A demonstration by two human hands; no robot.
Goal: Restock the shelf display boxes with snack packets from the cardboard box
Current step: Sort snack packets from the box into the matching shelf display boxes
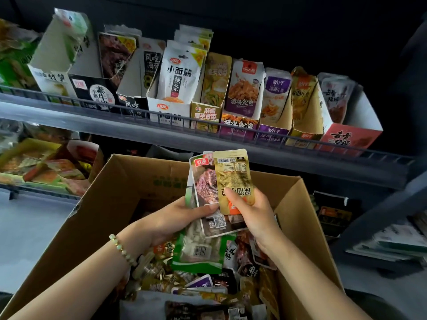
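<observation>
Hands (171, 219) (254, 215) with packets (205, 181) over cardboard box (111, 204), display boxes (169, 112) beyond

A: Cardboard box (108, 204)?
B: Corrugated card, matt.
A: Gold packet (232, 176)?
B: Glossy, foil-like plastic film.
A: Shelf rail (231, 130)?
B: Metal wire, smooth.
A: Display boxes (351, 137)?
B: Printed paperboard, torn edges rough.
A: Bracelet (121, 249)?
B: Polished pale beads.

Both hands grip packets above the cardboard box (111, 204); labels perhaps blurred.
</observation>
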